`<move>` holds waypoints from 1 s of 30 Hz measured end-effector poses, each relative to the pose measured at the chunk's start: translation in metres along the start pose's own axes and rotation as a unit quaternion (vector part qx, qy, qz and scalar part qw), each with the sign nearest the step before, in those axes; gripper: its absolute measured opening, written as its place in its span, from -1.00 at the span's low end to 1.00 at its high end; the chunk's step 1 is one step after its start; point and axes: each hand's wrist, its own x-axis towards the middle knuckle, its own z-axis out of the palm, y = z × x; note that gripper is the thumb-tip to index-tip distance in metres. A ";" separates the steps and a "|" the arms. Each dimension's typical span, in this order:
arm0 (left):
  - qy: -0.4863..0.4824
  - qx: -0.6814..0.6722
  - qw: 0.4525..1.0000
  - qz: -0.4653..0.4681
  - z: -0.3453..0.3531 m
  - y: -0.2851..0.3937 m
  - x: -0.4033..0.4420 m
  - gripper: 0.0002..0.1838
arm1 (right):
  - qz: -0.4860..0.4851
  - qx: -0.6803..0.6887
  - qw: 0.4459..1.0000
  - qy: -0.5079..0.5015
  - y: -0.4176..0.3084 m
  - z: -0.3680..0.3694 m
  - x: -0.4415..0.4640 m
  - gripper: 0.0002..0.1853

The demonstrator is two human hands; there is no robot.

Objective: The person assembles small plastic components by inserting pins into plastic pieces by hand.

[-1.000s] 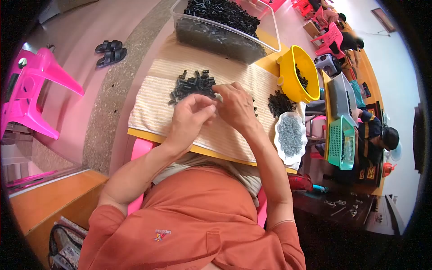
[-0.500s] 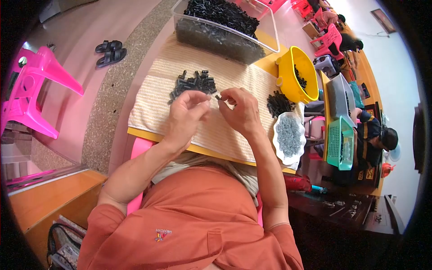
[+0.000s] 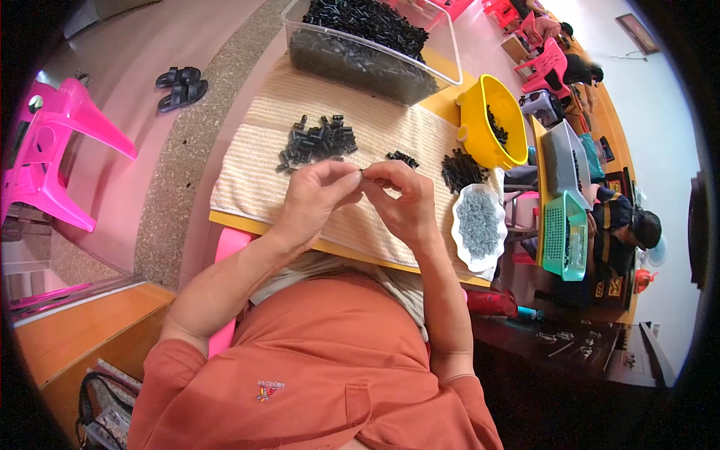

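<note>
Mid-frame, the right hand (image 3: 403, 196) pinches a dark piece (image 3: 362, 171); the left hand (image 3: 319, 196) meets it, grip narrow, contents unclear. Two-handed handling seems underway, next calling for steady fingertips.

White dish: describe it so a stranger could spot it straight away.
Start at the striped towel on the table and go right, past the person's right hand. Near the table's right end, nearer the person than the yellow tub and loose black pile, sits the white dish. Its wavy rim and small clear-grey bits set it apart.
</note>
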 end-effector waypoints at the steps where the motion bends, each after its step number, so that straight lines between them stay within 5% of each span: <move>1: 0.001 -0.006 1.000 -0.004 0.000 0.000 -0.001 -0.82 | -0.004 0.015 1.000 -0.006 0.001 0.000 -0.001 -0.85; 12: 0.002 -0.025 0.999 -0.027 0.002 0.007 0.000 -0.76 | 0.041 -0.070 0.995 0.052 0.018 -0.051 -0.018 -0.81; 22: -0.032 -0.029 0.998 -0.039 0.000 0.001 0.000 -0.84 | -0.012 -0.276 0.960 -0.042 0.016 -0.036 -0.019 -0.83; 30: -0.017 -0.018 0.998 -0.050 0.000 0.004 0.001 -0.85 | 0.063 -0.281 0.955 -0.078 0.011 -0.037 -0.024 -0.81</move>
